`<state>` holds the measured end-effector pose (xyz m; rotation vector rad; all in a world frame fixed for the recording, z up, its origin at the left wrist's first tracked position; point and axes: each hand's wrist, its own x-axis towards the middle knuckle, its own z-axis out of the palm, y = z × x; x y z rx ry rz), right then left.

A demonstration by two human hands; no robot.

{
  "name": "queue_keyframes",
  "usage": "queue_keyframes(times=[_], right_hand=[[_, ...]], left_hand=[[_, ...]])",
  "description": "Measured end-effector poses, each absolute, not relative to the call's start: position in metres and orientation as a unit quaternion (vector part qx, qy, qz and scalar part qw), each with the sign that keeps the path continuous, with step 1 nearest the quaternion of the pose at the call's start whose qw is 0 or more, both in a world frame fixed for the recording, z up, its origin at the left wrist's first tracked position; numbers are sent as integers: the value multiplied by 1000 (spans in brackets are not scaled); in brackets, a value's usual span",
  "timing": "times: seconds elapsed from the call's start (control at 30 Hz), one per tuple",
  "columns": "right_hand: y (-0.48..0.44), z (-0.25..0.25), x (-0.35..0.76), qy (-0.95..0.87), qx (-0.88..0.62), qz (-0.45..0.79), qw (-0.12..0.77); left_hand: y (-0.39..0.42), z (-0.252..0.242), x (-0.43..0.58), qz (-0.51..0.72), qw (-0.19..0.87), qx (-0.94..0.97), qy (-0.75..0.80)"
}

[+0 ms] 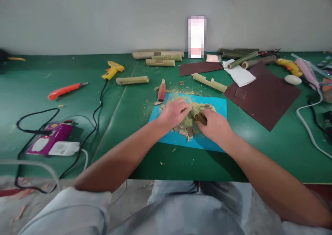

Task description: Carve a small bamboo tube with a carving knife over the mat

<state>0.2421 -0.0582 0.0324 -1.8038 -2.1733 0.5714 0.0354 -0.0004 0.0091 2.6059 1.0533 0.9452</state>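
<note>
My right hand [216, 123] is closed around a short bamboo tube [197, 115], whose open end points down toward me. Against the tube's far left side, my left hand [174, 113] has its fingers pressed together. A small dark sliver shows between those fingers, too small to name. Both hands are over a blue sheet [219, 105] strewn with pale green bamboo dust and shavings. Several small brown chips [190, 130] lie just below the tube. Beyond my left hand rests a tool with a red handle [161, 92], among loose bamboo splinters.
Bamboo tubes [160, 62] lie along the back, with a notched one [210, 83] nearer. Brown sheets [263, 96] and white paper [240, 72] are on the right. A yellow glue gun [113, 70], red cutter [64, 91] and purple power strip [53, 138] with cables occupy the left.
</note>
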Motion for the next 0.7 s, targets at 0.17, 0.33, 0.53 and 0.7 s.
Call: queue_keyframes(times=[0.17, 0.33, 0.53, 0.7], right_hand=[[-59, 33, 241, -750, -622, 188, 125], [-59, 32, 243, -753, -618, 187, 129], [-59, 32, 242, -751, -621, 183, 127], [-59, 34, 242, -753, -619, 188, 117]], left_hand=[[-5, 7, 36, 282, 99, 897, 326], [-3, 7, 35, 307, 101, 879, 350], [-3, 7, 35, 322, 97, 875, 349], [-4, 6, 35, 308, 94, 871, 371]])
